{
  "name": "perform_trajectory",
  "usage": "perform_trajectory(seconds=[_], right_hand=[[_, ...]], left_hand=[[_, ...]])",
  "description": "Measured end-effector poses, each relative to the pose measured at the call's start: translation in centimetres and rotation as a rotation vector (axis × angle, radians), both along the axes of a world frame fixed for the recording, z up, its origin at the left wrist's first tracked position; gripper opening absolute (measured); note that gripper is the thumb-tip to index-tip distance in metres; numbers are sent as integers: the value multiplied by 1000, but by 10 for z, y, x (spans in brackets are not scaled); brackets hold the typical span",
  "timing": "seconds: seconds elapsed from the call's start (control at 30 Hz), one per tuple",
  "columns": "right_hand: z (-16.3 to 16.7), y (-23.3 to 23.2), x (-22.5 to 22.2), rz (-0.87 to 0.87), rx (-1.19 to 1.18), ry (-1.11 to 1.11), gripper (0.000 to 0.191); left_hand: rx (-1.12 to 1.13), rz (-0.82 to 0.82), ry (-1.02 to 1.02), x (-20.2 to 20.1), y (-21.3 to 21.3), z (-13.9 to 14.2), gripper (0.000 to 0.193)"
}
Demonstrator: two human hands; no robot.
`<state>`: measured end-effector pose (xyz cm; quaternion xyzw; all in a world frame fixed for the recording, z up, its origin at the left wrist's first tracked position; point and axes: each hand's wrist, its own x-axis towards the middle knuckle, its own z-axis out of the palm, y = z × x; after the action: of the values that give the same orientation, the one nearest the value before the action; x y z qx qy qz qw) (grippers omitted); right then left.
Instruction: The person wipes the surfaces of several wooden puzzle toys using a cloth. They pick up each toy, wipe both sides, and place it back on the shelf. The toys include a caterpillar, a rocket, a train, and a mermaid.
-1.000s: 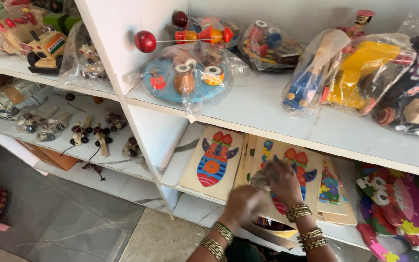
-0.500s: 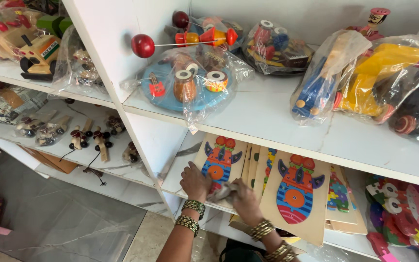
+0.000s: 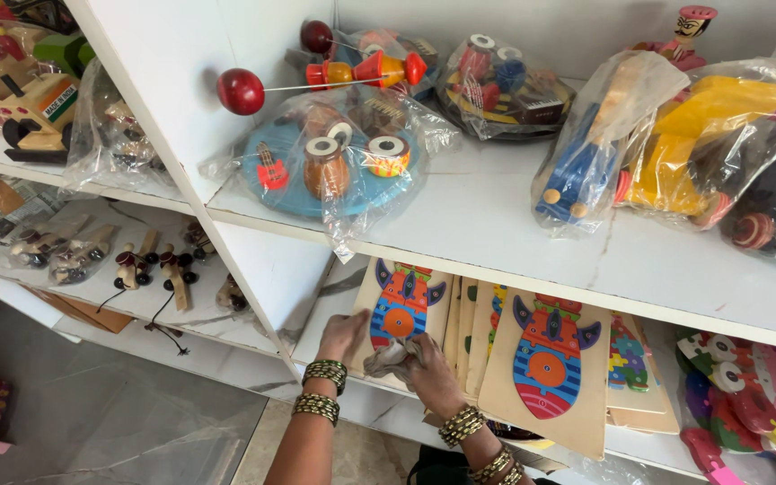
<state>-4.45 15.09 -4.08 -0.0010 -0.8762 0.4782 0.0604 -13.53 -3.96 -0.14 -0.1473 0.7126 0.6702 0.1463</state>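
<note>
The left hand [image 3: 341,334] rests with curled fingers against the near left edge of a wooden puzzle board [image 3: 399,310] painted with an orange, blue and red figure; whether it grips the board cannot be told. The right hand [image 3: 431,373] is closed around a crumpled grey cloth [image 3: 390,357], which presses on the lower part of the same board. Both wrists carry beaded bangles [image 3: 323,389]. The board leans upright on the lower shelf [image 3: 316,337], at the left end of a row of similar boards. Just right of that row stands a second board [image 3: 546,370] with a striped blue and red figure, tilted toward the camera. Further right lies a bright flat jigsaw toy [image 3: 747,400]. On the upper shelf [image 3: 496,233], above the hands, a blue disc with small drums [image 3: 334,166] sits in clear wrap. Right of it lie wrapped blue and yellow toys [image 3: 657,144]. In the left bay, small wheeled toys [image 3: 150,265] lie on a lower shelf.
</note>
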Motion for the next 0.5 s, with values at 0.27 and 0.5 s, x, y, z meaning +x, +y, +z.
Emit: perform_trajectory(seconds=[0.27, 0.5], right_hand=[[12, 20, 6, 49, -135, 68, 23], [58, 65, 24, -210, -769, 110, 34]], left_hand=[[-58, -171, 171, 2, -2, 13, 30], [238, -143, 279, 34, -37, 17, 36]])
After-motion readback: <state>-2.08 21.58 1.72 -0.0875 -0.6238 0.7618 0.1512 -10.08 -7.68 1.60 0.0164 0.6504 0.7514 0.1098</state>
